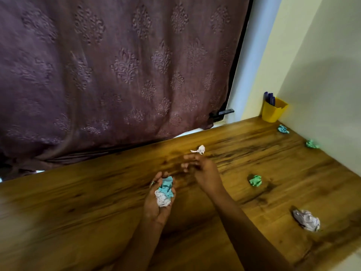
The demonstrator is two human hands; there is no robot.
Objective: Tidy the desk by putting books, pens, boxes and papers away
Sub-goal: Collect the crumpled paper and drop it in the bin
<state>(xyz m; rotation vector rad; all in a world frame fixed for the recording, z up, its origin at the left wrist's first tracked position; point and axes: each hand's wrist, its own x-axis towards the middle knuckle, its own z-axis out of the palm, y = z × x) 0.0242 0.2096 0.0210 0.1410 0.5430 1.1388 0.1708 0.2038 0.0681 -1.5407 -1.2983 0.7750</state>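
My left hand is palm up over the wooden desk, fingers curled round a blue and a white crumpled paper ball. My right hand hovers just short of a small white paper scrap, fingers loosely bent and holding nothing. More crumpled papers lie on the desk: a green one to the right, a white one near the right front, a blue one and a green one along the right wall.
A yellow pen cup with dark blue pens stands in the far right corner. A purple patterned curtain hangs along the desk's back edge. A pale wall bounds the right side.
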